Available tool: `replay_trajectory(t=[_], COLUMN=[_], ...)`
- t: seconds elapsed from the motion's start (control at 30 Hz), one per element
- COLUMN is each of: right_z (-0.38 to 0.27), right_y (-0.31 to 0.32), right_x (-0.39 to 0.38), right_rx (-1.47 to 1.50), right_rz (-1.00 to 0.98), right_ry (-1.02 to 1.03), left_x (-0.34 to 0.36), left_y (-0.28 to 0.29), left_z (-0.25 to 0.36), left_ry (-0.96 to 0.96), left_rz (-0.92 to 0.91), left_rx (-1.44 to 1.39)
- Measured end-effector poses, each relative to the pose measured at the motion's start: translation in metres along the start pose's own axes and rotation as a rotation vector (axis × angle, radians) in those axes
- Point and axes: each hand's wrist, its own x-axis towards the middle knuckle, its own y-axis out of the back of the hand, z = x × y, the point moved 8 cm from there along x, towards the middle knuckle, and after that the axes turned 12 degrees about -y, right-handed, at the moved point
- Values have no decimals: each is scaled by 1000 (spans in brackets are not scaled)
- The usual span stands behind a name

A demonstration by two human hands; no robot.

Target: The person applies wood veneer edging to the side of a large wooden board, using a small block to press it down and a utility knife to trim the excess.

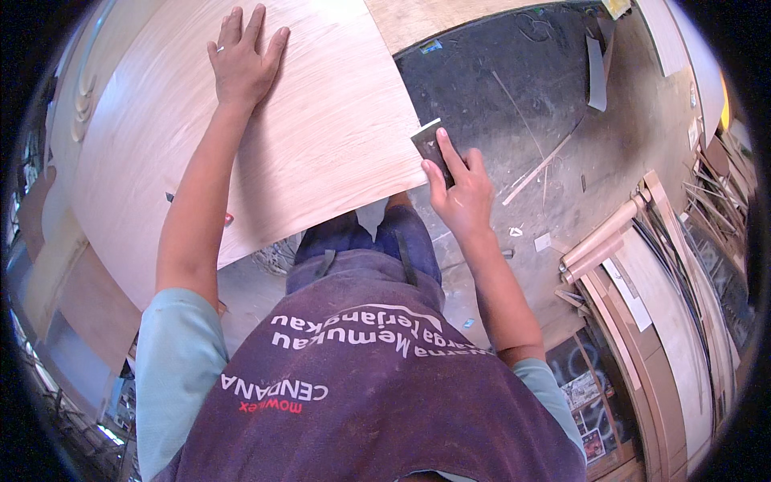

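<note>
A wide pale wood-grain panel (337, 104) stretches across the upper left, its corner and right edge near my right hand. My left hand (245, 64) lies flat on the panel with fingers spread, a ring on one finger. At the panel's right edge, my right hand (464, 189) grips a thin dark rectangular block (428, 145) with a pale edge, perhaps a sanding block. My index finger stretches along its face, and its upper end is beside the panel edge. Under my left forearm lies a small tool with a red end (229, 218), mostly hidden.
Dusty dark floor (530, 104) right of the panel holds thin wood strips (538, 169) and scraps. Long boards and rolled sheets (606, 237) are stacked at the lower right. A bent grey strip (595, 74) lies at the upper right. My legs are beneath the panel's near edge.
</note>
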Motion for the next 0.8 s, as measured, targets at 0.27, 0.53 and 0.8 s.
replay_trajectory(t=[0.27, 0.53, 0.8], right_z=[-13, -38, -64], right_y=[-7, -15, -23], right_x=[12, 44, 82], right_rx=[16, 25, -12], right_rz=[-1, 9, 54], right_ry=[-19, 13, 81], left_x=[0, 0, 3], left_y=[-1, 0, 2], left_z=[-1, 2, 3], left_ry=[0, 8, 7], left_rz=[-10, -2, -3], left_rx=[26, 33, 45])
